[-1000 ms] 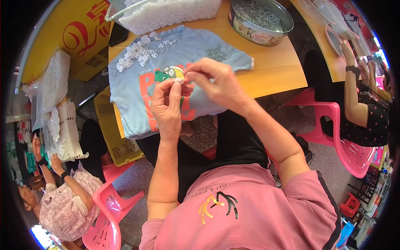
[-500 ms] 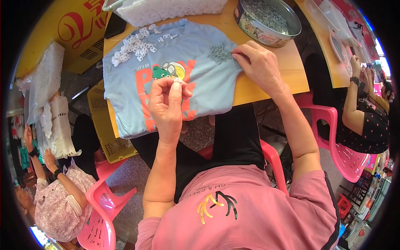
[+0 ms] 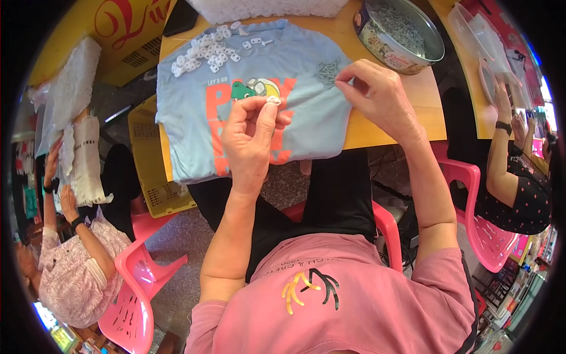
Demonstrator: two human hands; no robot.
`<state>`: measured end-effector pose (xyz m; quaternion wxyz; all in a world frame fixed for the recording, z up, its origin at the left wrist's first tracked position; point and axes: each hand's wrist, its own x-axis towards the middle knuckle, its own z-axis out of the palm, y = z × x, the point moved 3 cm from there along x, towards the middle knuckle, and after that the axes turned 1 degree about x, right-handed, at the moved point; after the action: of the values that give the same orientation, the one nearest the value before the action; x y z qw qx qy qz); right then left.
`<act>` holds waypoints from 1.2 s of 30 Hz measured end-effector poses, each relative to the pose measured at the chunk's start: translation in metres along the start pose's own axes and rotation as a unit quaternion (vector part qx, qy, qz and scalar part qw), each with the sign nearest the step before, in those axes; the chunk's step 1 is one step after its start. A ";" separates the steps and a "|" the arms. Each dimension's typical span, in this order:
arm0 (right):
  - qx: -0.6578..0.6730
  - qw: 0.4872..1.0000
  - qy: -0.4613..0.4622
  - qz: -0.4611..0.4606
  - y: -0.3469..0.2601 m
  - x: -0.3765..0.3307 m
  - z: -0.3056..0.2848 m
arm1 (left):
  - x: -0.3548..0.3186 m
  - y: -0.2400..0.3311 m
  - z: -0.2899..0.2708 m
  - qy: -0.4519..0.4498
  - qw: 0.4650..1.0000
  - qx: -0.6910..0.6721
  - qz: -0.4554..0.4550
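A blue T-shirt (image 3: 191, 127) with a cartoon print lies spread over the table edge. My left hand (image 3: 250, 141) is closed above the print, pinching a small white plastic piece (image 3: 273, 101) between thumb and forefinger. At the shirt's right side is a small heap of grey screws (image 3: 328, 74). Beside that heap my right hand (image 3: 383, 97) is closed, thumb and fingertips together; anything between them is too small to make out. Several similar white plastic pieces with holes (image 3: 203, 52) lie piled at the shirt's upper left, a few of them apart from the pile.
A round tin (image 3: 386, 56) full of grey screws stands at the table's far right. White pieces fill a container (image 3: 265, 9) at the back. A yellow crate (image 3: 144, 159) stands left of the table. Co-workers sit on both sides, near pink chairs (image 3: 132, 295).
The view has shifted slightly, so the table and shirt sit further right. My left hand keeps the white piece pinched; my right hand stays beside the screw heap, its fingertips still together.
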<state>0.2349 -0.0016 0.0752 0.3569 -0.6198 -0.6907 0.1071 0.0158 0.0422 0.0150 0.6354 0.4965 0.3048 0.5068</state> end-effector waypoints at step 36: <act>0.270 0.950 0.040 0.150 -0.033 0.014 0.082 | 0.002 0.005 0.000 0.019 0.999 -0.038 -0.024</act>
<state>0.1580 0.0291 0.0405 0.5178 -0.6008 -0.5202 0.3168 0.0147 0.0438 0.0204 0.6601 0.4549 0.3086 0.5120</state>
